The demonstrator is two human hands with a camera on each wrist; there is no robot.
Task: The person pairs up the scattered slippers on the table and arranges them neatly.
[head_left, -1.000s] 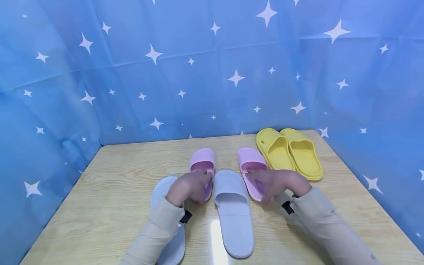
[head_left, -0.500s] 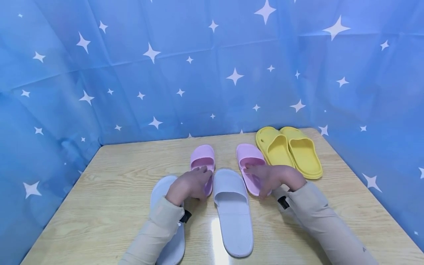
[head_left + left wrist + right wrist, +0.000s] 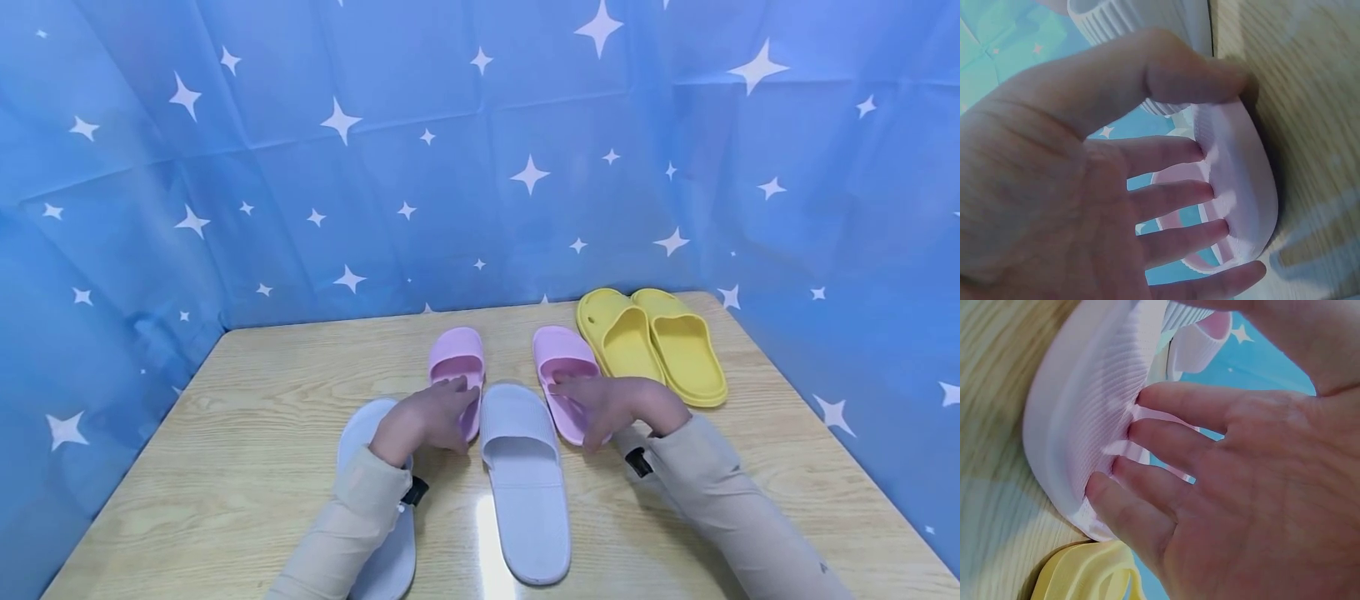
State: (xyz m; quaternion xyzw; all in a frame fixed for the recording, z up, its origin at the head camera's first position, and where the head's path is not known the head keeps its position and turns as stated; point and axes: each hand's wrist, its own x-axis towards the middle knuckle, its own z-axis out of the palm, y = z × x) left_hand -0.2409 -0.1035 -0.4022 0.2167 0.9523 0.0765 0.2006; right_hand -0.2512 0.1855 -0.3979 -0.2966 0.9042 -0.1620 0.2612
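Note:
My left hand (image 3: 435,412) reaches over the left pink slipper (image 3: 457,343). In the left wrist view its straight fingers (image 3: 1175,194) touch the insole of that slipper (image 3: 1250,169), and the thumb lies by the sole's edge. The right pink slipper (image 3: 561,343) is under my right hand (image 3: 611,404). In the right wrist view, extended fingertips press on the ribbed insole of this slipper (image 3: 1047,425); the thumb's tip is out of frame. Between the hands lies a pale grey slipper (image 3: 528,508), and its mate (image 3: 395,546) is partly hidden under my left forearm.
Two yellow slippers (image 3: 686,358) sit side by side at the table's back right corner, close to the right pink slipper. The wooden table (image 3: 187,467) ends at a blue star-patterned curtain (image 3: 450,225) behind and on both sides.
Both pink slippers have slid slightly toward the back of the table, with my hands on them. The grey and yellow slippers have stayed in place. The head view has shifted slightly.

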